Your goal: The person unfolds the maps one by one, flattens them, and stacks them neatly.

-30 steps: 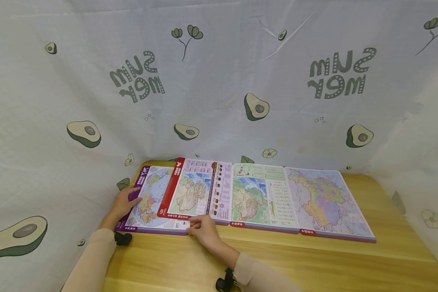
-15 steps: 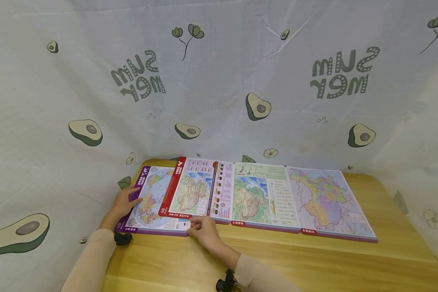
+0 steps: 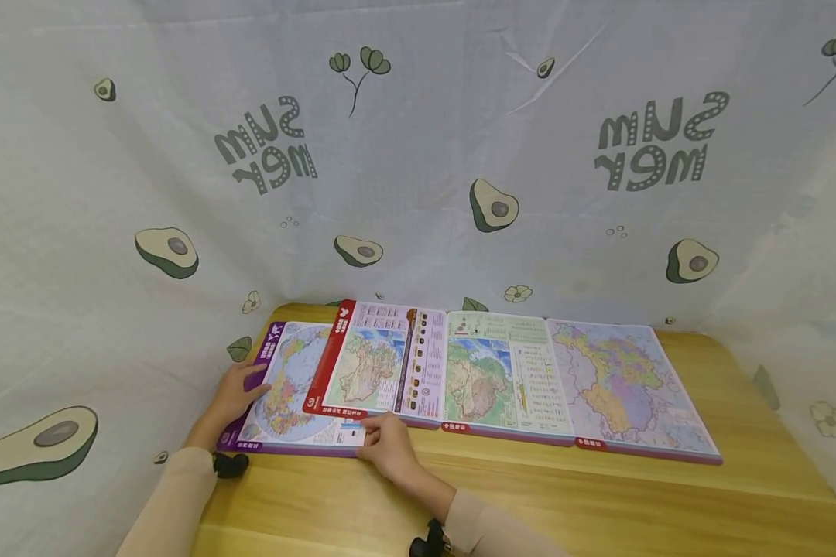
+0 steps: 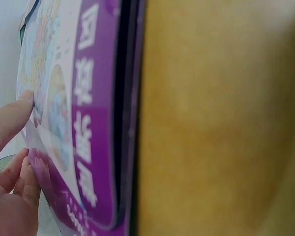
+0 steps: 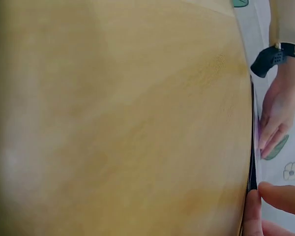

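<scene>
A purple-bordered world map [image 3: 299, 371] lies at the left end of the table, its right part covered by a red-bordered map [image 3: 372, 363]. My left hand [image 3: 233, 398] grips its left edge; in the left wrist view the thumb [image 4: 22, 101] presses on the printed face and the other fingers are at the edge. My right hand [image 3: 390, 449] pinches the front edge near the right corner, just below the red-bordered map. In the right wrist view its thumb [image 5: 280, 194] and fingers close on the thin edge, with a dark gap beside them.
Right of the red-bordered map, a green relief map [image 3: 477, 387] and a pastel political map [image 3: 620, 379] lie edge to edge in a row. The wooden table [image 3: 599, 495] runs along the front. A white cloth [image 3: 418, 155] with avocado prints hangs behind and at both sides.
Both hands have shifted the world map slightly toward the front of the table. Its front edge now sits lower in the head view. The other maps stay in place.
</scene>
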Tool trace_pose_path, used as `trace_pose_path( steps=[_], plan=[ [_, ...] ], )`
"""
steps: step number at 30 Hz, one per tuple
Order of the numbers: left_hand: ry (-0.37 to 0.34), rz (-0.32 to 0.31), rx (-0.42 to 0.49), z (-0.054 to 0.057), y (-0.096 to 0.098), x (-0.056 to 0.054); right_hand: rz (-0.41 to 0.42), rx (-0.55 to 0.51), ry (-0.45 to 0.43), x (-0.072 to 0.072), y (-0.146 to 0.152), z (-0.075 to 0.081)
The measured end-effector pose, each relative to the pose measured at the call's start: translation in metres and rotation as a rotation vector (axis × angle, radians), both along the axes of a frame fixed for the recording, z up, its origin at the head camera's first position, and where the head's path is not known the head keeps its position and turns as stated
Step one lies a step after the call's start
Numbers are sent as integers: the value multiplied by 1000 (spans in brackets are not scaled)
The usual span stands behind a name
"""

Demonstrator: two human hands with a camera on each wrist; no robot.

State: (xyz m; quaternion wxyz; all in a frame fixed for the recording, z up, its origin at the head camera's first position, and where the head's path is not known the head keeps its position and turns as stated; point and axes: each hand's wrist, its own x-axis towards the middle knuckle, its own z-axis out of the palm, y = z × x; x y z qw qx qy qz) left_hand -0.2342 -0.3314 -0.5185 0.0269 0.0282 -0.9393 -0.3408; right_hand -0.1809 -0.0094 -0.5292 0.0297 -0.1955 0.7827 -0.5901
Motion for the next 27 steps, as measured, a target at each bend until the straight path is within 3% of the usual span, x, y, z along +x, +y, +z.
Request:
trace_pose_path(
  steps=[17,27],
  plan=[
    [26,-3,-10,-2,1,14,2,51,39,-2,2,0],
    [85,-20,-21,-6,0,21,0,59,19,0,2,-2]
  ],
)
